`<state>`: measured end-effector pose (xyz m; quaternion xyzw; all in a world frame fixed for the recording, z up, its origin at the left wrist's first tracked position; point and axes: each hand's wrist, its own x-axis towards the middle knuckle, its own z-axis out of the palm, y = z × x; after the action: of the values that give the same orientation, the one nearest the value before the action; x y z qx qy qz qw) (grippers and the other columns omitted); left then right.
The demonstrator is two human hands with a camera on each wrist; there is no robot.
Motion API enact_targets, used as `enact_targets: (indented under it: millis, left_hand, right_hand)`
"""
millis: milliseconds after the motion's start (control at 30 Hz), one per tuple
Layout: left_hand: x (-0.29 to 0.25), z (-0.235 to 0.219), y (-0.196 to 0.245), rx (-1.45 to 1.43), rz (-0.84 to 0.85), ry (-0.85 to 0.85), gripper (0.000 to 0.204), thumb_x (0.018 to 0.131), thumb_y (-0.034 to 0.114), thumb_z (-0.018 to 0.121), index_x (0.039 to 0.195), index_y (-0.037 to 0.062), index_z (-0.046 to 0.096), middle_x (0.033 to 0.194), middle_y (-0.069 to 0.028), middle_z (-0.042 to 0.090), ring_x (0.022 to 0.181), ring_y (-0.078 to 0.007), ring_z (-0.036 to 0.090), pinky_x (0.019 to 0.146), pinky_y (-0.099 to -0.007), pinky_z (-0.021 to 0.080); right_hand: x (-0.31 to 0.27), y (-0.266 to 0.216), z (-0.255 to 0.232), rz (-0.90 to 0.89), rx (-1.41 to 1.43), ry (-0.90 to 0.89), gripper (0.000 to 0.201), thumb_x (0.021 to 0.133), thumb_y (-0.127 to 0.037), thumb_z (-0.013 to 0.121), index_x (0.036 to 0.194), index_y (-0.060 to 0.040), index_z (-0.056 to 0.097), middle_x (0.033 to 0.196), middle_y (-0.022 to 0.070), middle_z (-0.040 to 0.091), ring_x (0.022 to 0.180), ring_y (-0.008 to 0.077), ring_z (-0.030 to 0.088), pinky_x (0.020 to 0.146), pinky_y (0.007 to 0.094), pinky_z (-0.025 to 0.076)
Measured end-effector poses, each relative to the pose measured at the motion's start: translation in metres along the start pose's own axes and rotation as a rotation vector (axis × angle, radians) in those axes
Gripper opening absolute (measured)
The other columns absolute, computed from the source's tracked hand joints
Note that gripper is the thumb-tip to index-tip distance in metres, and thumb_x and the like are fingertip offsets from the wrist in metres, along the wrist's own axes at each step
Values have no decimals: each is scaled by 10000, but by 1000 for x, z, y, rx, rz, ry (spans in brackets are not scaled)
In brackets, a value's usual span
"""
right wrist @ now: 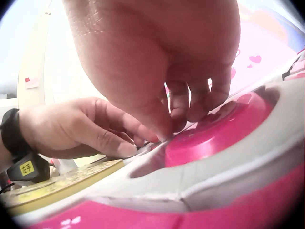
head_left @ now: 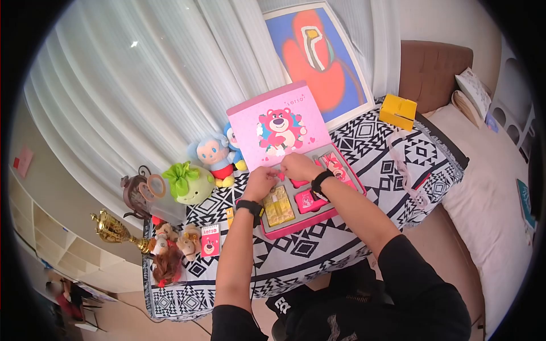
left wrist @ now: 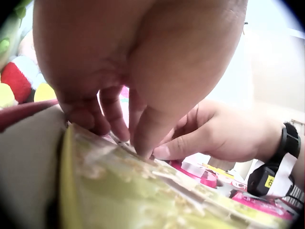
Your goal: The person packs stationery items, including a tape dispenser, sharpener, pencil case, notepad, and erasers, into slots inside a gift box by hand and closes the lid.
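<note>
An open pink gift box with a grey insert lies on the table, its bear-printed lid raised behind it. My left hand is bent over the far end of a yellow patterned package. Close beside it, my right hand reaches down next to a shiny pink rounded item in its recess. The thumbs and fingertips of both hands meet at a small thin piece between package and pink item, pinching it. The fingers hide most of that piece, so I cannot tell its kind.
A pink case and a pink printed pack sit in the insert. To the left are plush toys, a gold trophy cup and a small pink notepad. A yellow box stands at the far right.
</note>
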<state>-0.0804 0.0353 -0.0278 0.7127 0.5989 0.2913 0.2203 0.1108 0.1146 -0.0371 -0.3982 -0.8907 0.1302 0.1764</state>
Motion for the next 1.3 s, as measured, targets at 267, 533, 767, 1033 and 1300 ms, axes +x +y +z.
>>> enact_targets:
  millis: [267, 533, 767, 1033, 1300]
  left_hand:
    - [-49, -14, 21, 79, 70, 124, 297, 839, 87, 771, 1128, 19, 766, 1014, -184, 726, 891, -317, 717, 808, -409, 569]
    - [-87, 10, 10, -54, 132, 143, 334, 878, 53, 734, 1208, 14, 706, 990, -152, 643, 912, -295, 663, 801, -394, 541]
    - [-96, 9, 18, -110, 66, 197, 361, 868, 66, 740, 1221, 3, 692, 1051, -162, 643, 926, -316, 644, 838, -410, 529]
    - [23, -3, -76, 231, 87, 557, 575, 956, 207, 683, 1447, -46, 522, 1167, -202, 665, 1022, -301, 633, 909, -408, 502]
    - [37, -21, -57, -690, -219, 446, 399, 1065, 194, 594, 1421, 16, 563, 1061, -40, 676, 885, -93, 609, 787, -271, 498]
  right_hand:
    - [-49, 17, -18, -108, 132, 151, 114, 812, -118, 668, 829, -42, 752, 888, 198, 738, 876, 391, 720, 778, 509, 565]
    - [-96, 25, -45, -168, 143, 113, 121, 849, -106, 644, 909, -19, 702, 917, 172, 711, 902, 390, 685, 808, 503, 541]
    - [-152, 21, -60, -64, 206, 176, 130, 875, -107, 672, 956, -17, 624, 892, 146, 658, 872, 345, 656, 766, 444, 531]
    - [-215, 24, -63, -33, 228, 463, 117, 878, -78, 706, 933, -15, 625, 872, 132, 612, 861, 333, 638, 752, 421, 521]
    - [-288, 49, -59, 224, 442, 557, 100, 893, -74, 725, 909, -7, 653, 864, 93, 612, 765, 227, 621, 620, 324, 462]
